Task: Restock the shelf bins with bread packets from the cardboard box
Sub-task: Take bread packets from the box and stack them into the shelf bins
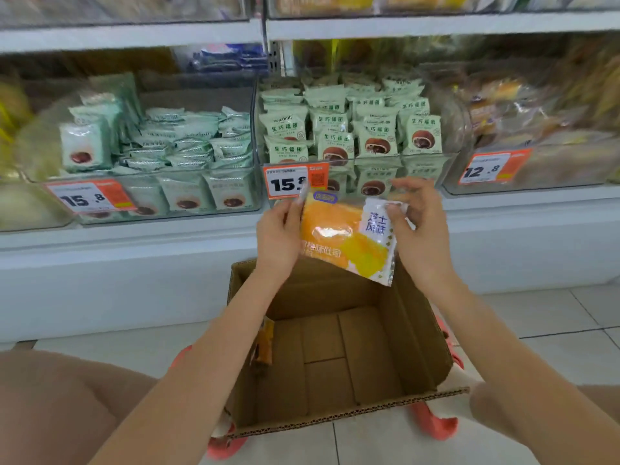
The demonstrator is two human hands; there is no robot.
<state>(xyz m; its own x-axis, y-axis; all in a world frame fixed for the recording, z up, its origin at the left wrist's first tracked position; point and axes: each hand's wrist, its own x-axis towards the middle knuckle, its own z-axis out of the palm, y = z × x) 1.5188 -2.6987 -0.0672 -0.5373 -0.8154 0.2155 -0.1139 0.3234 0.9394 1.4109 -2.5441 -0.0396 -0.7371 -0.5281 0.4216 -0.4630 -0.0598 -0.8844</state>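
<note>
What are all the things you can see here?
Bread packet: one, orange and white, held up above the box.
Cardboard box: one, brown, open on the floor; a small orange packet leans on its left inner wall.
Clear shelf bins: several, side by side on the white shelf.
Green packets: many, pale green with a brown bun picture, filling the two middle bins.
Price tags: three, orange and white, on the bin fronts.
Pink item: pink, count unclear, under the box.
Left hand: grip on the bread packet's left edge.
Right hand: grip on its top right corner.
</note>
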